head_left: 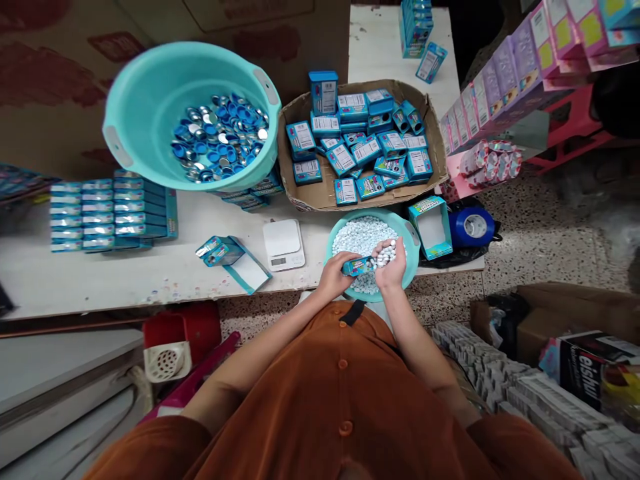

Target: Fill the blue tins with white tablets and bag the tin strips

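Note:
My left hand (336,275) is closed round a small blue candy box (356,267), which lies on its side with one end toward my other hand. Cupped beside that end, my right hand (393,270) holds a heap of white candies (386,253). Both hands are over a turquoise basin (413,257) filled with the same small white candies (363,233). Behind it, a cut-down cardboard box (320,200) carries many blue candy boxes (367,150). A white digital scale (283,241) lies to the left of the basin.
A large turquoise tub (145,120) of blue caps (220,143) stands at the back left. Stacked blue boxes (115,210) and an open blue carton (250,270) occupy the table's left. Right of the basin are another open carton (433,227) and a blue tape roll (471,225).

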Demonstrator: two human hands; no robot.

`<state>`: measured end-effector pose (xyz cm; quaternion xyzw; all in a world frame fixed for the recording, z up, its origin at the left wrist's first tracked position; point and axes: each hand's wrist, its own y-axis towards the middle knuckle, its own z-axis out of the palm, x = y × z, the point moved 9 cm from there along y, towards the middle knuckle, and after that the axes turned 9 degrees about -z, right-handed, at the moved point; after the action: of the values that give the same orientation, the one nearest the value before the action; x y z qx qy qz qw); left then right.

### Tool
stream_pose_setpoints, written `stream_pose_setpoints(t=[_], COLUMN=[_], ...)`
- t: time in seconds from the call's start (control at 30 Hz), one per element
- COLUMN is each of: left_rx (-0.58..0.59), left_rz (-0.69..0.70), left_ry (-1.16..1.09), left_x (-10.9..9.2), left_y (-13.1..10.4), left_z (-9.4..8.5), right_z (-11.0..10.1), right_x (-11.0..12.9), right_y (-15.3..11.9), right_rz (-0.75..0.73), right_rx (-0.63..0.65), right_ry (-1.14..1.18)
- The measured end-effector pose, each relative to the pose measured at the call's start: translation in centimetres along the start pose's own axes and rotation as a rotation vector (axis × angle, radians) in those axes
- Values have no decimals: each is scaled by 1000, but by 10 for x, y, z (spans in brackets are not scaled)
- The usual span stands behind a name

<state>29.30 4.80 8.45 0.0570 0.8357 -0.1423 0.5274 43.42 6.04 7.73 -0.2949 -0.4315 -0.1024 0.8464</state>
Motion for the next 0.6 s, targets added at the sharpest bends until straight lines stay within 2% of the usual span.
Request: stream_pose_setpoints(t=[0.2, 0.4, 0.6], left_rx=[21, -6, 15], left_rz=[8, -22, -63], left_ry=[99, 20, -35], left_x=[-6, -5, 1], left_y=[3, 7, 7], left_z=[6, 9, 15], right_z=[-6, -7, -13], right_x=[8, 14, 11], right_y=[0, 2, 2], right_rz=[-98, -141, -83], right_rx=[-1, -24, -110], right_ry=[-106, -86, -26])
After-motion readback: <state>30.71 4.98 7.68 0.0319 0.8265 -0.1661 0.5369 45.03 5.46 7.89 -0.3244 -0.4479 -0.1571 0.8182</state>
